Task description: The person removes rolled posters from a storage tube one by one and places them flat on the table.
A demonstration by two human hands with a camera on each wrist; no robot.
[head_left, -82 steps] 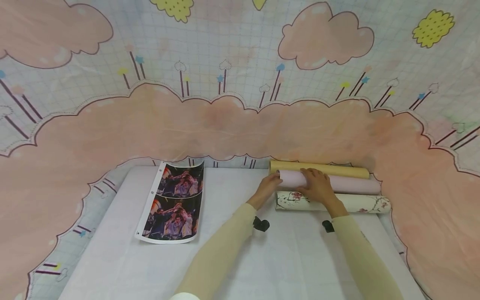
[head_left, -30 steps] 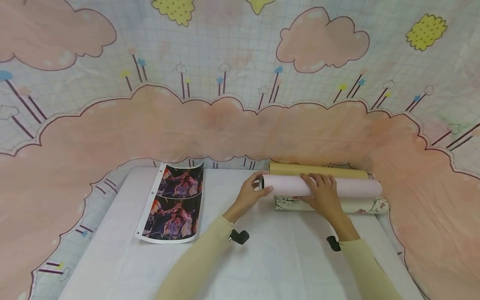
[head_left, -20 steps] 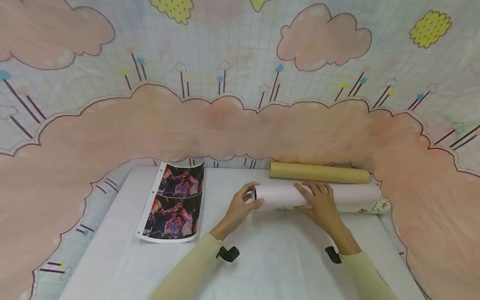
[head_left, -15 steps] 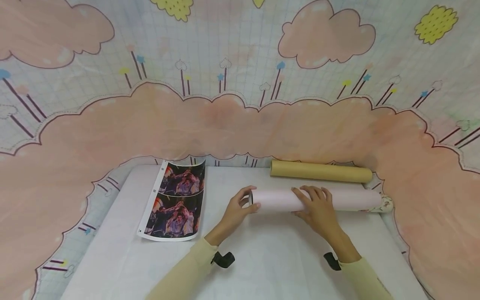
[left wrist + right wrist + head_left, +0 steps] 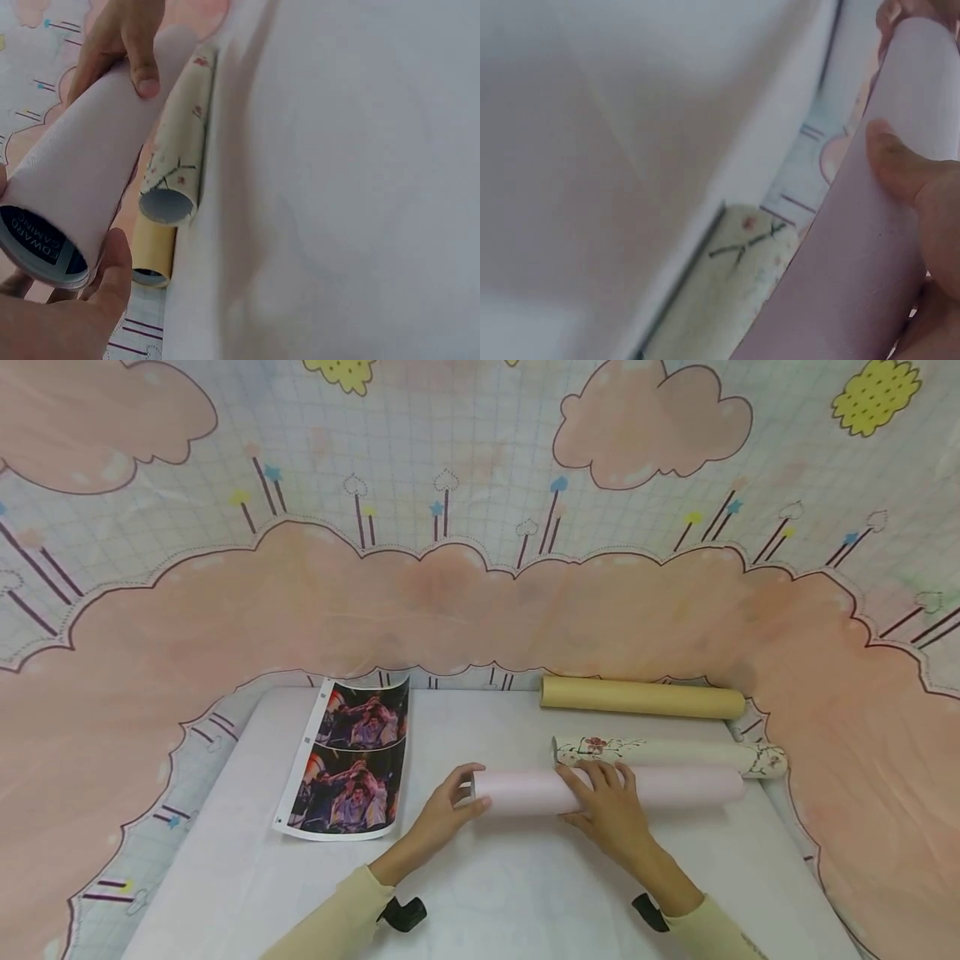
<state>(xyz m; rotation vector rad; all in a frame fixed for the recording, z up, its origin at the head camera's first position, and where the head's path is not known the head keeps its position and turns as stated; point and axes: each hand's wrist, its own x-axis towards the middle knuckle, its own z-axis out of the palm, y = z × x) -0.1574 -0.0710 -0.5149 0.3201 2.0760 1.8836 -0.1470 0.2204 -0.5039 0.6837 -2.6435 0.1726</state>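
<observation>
A pale pink roll (image 5: 517,792), likely of wallpaper or paper, lies crosswise between my two hands in the head view. My left hand (image 5: 442,814) grips its left end, thumb in front and fingers behind. Farther along, my right hand (image 5: 611,810) holds the roll from above, fingers spread over the top and thumb on the near side. The left wrist view shows the roll's open end with dark printed lettering (image 5: 41,240) inside. Behind it a cream roll with a red blossom pattern (image 5: 660,750) rests on the table, partly covered by the pink roll.
A yellow roll (image 5: 641,697) lies at the table's back right edge. At left, a curled sheet with two printed photos (image 5: 348,768) lies on the white table (image 5: 480,893). A cloth with pink clouds (image 5: 450,610) hangs behind. Each wrist carries a black camera mount (image 5: 405,914).
Both hands have brought the pink roll from between the yellow and blossom rolls toward the person and leftward, past the blossom roll, which shows again behind it. The photo sheet stays put.
</observation>
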